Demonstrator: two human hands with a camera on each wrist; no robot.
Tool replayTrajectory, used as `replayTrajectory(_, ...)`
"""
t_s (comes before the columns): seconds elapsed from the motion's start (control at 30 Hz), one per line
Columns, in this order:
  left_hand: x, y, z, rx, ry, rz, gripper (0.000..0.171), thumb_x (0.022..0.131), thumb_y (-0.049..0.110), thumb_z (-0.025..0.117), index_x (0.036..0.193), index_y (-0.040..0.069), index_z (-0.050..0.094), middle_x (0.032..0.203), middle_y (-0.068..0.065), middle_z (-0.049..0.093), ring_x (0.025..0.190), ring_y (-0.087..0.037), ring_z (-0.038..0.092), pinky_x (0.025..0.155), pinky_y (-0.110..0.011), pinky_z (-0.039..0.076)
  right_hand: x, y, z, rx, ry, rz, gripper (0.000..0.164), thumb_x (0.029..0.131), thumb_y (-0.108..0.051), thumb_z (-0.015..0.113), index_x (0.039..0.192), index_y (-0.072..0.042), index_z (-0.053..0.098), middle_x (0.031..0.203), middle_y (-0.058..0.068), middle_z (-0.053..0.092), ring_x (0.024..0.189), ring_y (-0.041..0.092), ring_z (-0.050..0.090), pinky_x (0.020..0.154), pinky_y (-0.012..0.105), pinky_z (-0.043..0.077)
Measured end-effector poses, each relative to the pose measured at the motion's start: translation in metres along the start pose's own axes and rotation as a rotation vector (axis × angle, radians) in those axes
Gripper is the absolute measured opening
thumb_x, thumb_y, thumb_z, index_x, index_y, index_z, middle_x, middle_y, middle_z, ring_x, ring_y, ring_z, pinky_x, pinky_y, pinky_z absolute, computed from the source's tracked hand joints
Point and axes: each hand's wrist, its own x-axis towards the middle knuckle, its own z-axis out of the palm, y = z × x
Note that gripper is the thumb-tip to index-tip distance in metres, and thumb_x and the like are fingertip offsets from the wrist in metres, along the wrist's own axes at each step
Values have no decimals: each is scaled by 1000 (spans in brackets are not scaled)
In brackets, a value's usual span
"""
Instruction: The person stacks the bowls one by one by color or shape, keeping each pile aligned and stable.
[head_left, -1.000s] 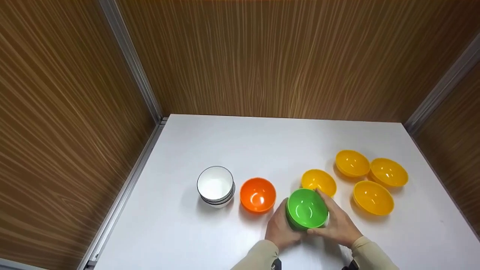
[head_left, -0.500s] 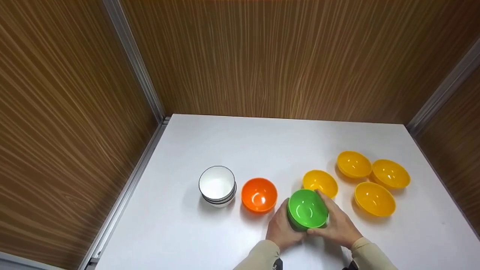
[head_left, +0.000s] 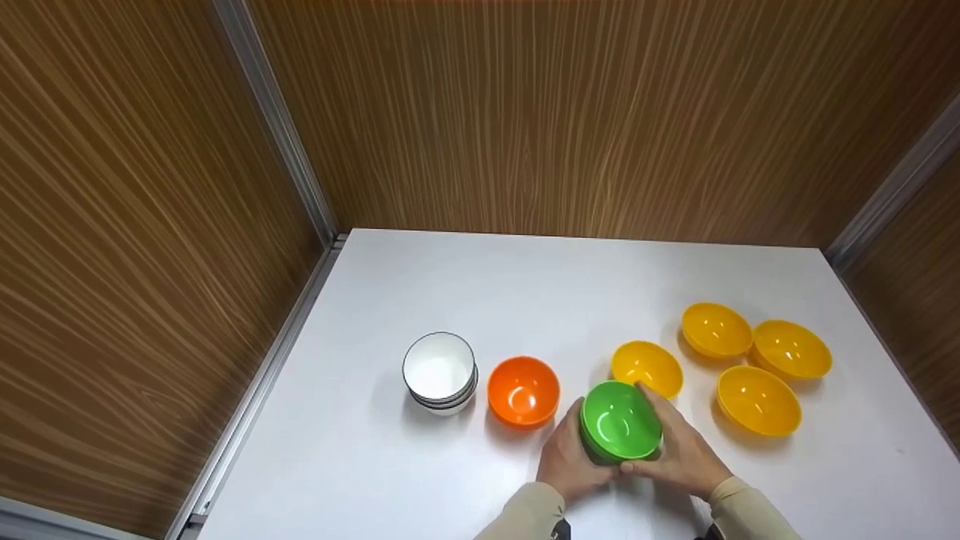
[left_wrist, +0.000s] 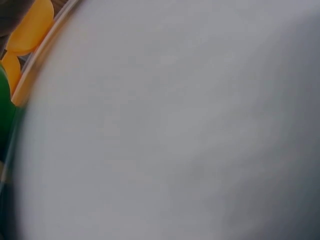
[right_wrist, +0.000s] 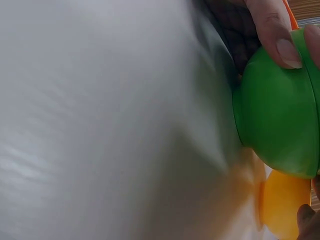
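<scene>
Both hands hold a small stack of green bowls [head_left: 621, 421] near the front of the white table. Around the stack's left side curls my left hand [head_left: 568, 459]. My right hand [head_left: 684, 450] grips it from the right, thumb at the near side and fingers at the far side by the rim. In the right wrist view, a seam near the rim of the green bowls [right_wrist: 280, 115] shows one nested in another, and the base appears at or close to the tabletop. Only a sliver of green bowl [left_wrist: 6, 112] enters the left wrist view.
Just behind the green stack sits a yellow bowl [head_left: 646, 367]. Three more yellow bowls, including the nearest one [head_left: 759, 401], stand to the right. An orange bowl [head_left: 523, 391] is left of the hands, beside stacked white bowls [head_left: 439, 367]. Wood-grain panels [head_left: 525, 120] enclose the table.
The whole head view has shifted slightly, so everything appears a little farther right. Both hands keep their hold on the green bowls, with hardly any visible movement against the table.
</scene>
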Motion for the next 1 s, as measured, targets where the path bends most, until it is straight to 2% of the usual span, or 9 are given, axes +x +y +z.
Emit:
replayTrajectory(0.17,-2,2,4,-20,-5,-11,113,52,48,82,143,22,20,133,9,42,119,-7,42,101,-31,34,-4,-1,-3,-16,10,7,118,55,-50,82,146,-12,17,147,11,25,126,33,33,98,59,28)
replayTrajectory(0.47,0,3,3,-33,5,13,113,53,59,78,143,23,21,132,9,43,118,-7,42,101,-31,34,-5,-1,-3,-3,13,24,119,55,-50,82,147,-13,16,147,11,24,127,34,31,98,61,26)
replayTrajectory(0.77,-1,2,0,-12,32,-19,116,48,78,65,142,24,23,131,10,44,116,-7,45,99,-32,37,-10,-1,-3,-53,39,23,118,54,-52,81,146,-14,19,147,8,26,128,33,30,99,59,27)
replayTrajectory(1.0,-2,4,0,-8,22,-37,120,46,81,63,143,23,21,133,8,43,116,-9,45,98,-35,39,-13,-1,-8,-51,65,20,114,56,-50,82,146,-14,21,146,7,29,129,30,31,100,55,27)
